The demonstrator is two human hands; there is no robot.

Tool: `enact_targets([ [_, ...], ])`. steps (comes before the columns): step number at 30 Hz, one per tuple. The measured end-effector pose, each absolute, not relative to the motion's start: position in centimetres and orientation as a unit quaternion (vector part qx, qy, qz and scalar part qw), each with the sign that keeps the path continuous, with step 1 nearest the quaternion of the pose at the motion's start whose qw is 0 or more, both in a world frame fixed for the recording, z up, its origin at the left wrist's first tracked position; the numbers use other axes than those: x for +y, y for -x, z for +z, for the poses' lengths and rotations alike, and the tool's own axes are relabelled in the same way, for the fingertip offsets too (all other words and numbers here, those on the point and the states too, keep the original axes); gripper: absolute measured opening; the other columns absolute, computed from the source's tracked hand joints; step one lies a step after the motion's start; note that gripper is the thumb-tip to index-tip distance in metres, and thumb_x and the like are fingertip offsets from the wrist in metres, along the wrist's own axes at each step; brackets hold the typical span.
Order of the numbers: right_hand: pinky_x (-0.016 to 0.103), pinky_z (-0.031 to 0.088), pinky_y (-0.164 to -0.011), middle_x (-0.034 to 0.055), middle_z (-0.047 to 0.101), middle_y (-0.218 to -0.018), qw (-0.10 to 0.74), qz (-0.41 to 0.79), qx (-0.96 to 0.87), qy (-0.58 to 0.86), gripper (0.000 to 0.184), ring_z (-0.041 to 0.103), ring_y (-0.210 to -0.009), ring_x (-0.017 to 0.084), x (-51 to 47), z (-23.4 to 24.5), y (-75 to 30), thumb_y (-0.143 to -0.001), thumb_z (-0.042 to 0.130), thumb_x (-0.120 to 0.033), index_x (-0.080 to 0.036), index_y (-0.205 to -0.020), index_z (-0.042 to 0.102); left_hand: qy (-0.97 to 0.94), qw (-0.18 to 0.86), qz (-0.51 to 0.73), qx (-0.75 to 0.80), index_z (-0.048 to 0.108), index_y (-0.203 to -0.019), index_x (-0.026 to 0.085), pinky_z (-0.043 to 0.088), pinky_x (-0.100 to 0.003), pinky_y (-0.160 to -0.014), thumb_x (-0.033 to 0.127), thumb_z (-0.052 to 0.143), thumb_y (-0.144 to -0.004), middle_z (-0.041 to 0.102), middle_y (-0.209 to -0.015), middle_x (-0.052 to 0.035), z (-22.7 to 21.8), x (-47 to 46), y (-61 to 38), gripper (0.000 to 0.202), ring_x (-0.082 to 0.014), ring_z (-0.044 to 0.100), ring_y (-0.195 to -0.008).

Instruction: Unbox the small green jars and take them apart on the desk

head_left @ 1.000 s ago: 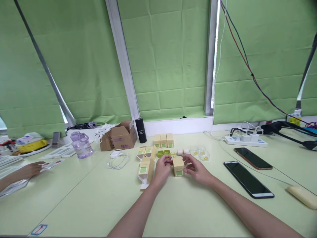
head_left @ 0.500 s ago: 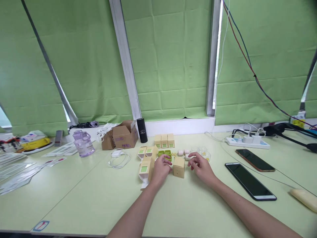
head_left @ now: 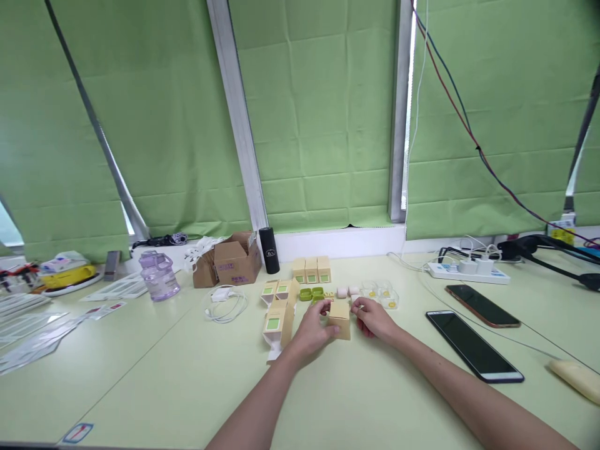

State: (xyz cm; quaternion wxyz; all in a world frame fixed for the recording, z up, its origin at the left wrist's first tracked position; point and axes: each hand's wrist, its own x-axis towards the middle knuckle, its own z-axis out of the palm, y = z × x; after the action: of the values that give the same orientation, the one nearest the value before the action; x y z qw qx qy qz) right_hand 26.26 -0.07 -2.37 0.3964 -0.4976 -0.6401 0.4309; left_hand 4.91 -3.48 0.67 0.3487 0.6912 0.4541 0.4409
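Note:
A small tan cardboard box stands on the table in front of me. My left hand grips its left side, the thumb on the front face and the fingers behind. Close by the box's right edge, my right hand has its fingers curled and pressed together; what lies between the fingertips is hidden. Just beyond are small green containers, pink cylindrical pieces and clear round cups with yellow inside. Opened tan boxes with green squares lie left of my left hand.
Three tan boxes stand in a row farther back. Left of them are a black bottle, a brown carton, a white charger cable and a purple jug. Two phones and a power strip lie to the right.
My left hand has moved right and taken hold of the small box. My right hand has moved left to the box's side, its fingers now curled closer together.

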Motion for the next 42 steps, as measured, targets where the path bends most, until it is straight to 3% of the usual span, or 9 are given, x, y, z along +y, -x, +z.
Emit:
enact_targets([
  [4, 0.023, 0.034, -0.036, -0.0051, 0.057, -0.051, 0.428, 0.433, -0.630, 0.481, 0.022, 0.051, -0.036, 0.014, -0.6, -2.3, -26.2, -0.089, 0.056, -0.046, -0.025, -0.083, 0.055, -0.693, 0.315, 0.434, 0.482, 0.070, -0.108, 0.018, 0.045, -0.039, -0.097, 0.019, 0.086, -0.063, 0.066, -0.110, -0.0099, 0.4, -3.6, -5.5, 0.049, -0.0270, 0.060, -0.105],
  [11, 0.029, 0.047, -0.046, 0.0006, 0.063, -0.077, 0.515, 0.382, -0.638, 0.426, 0.033, 0.060, -0.053, 0.017, -2.4, -1.3, -26.8, -0.090, 0.055, -0.056, -0.024, -0.098, 0.058, -0.717, 0.228, 0.496, 0.432, 0.062, -0.117, 0.024, 0.045, -0.037, -0.098, 0.020, 0.083, -0.072, 0.059, -0.121, -0.0069, 0.7, -4.6, -6.4, 0.050, -0.0255, 0.055, -0.114],
  [17, 0.036, 0.058, -0.072, 0.0083, 0.066, -0.105, 0.544, 0.233, -0.705, 0.391, 0.026, 0.065, -0.099, 0.025, -3.8, 0.0, -26.6, -0.097, 0.053, -0.046, -0.025, -0.113, 0.055, -0.755, 0.094, 0.501, 0.412, 0.055, -0.121, 0.025, 0.046, -0.043, -0.100, 0.017, 0.081, -0.076, 0.056, -0.122, -0.0075, 1.0, -4.9, -6.2, 0.052, -0.0276, 0.053, -0.118],
  [21, 0.042, 0.058, -0.085, 0.0104, 0.062, -0.119, 0.535, 0.169, -0.748, 0.355, 0.026, 0.061, -0.110, 0.027, -4.7, 0.1, -26.2, -0.098, 0.053, -0.036, -0.026, -0.121, 0.050, -0.790, -0.012, 0.479, 0.382, 0.053, -0.124, 0.024, 0.048, -0.047, -0.097, 0.014, 0.072, -0.083, 0.054, -0.123, -0.0104, 0.9, -5.2, -6.3, 0.046, -0.0290, 0.052, -0.118],
  [29, 0.048, 0.057, -0.087, 0.0125, 0.059, -0.124, 0.520, 0.151, -0.775, 0.325, 0.029, 0.062, -0.107, 0.029, -5.1, -0.2, -25.8, -0.094, 0.056, -0.029, -0.026, -0.121, 0.045, -0.813, -0.147, 0.453, 0.335, 0.052, -0.119, 0.022, 0.051, -0.046, -0.088, 0.008, 0.058, -0.088, 0.054, -0.114, -0.0118, 0.7, -5.4, -6.7, 0.035, -0.0272, 0.053, -0.103],
  [37, 0.045, 0.057, -0.081, 0.0099, 0.063, -0.110, 0.512, 0.154, -0.765, 0.359, 0.027, 0.064, -0.096, 0.027, -4.8, -0.4, -25.9, -0.094, 0.057, -0.033, -0.026, -0.117, 0.045, -0.809, -0.108, 0.434, 0.382, 0.052, -0.115, 0.021, 0.048, -0.046, -0.087, 0.016, 0.067, -0.086, 0.054, -0.116, -0.0122, 0.5, -5.5, -7.1, 0.033, -0.0301, 0.053, -0.105],
  [42, 0.041, 0.053, -0.075, 0.0075, 0.063, -0.106, 0.488, 0.153, -0.763, 0.395, 0.025, 0.063, -0.085, 0.023, -5.0, -0.1, -25.9, -0.093, 0.056, -0.034, -0.026, -0.113, 0.043, -0.804, -0.032, 0.426, 0.414, 0.050, -0.111, 0.022, 0.047, -0.043, -0.086, 0.024, 0.070, -0.086, 0.055, -0.111, -0.0089, 0.3, -5.6, -7.4, 0.032, -0.0284, 0.053, -0.103],
])
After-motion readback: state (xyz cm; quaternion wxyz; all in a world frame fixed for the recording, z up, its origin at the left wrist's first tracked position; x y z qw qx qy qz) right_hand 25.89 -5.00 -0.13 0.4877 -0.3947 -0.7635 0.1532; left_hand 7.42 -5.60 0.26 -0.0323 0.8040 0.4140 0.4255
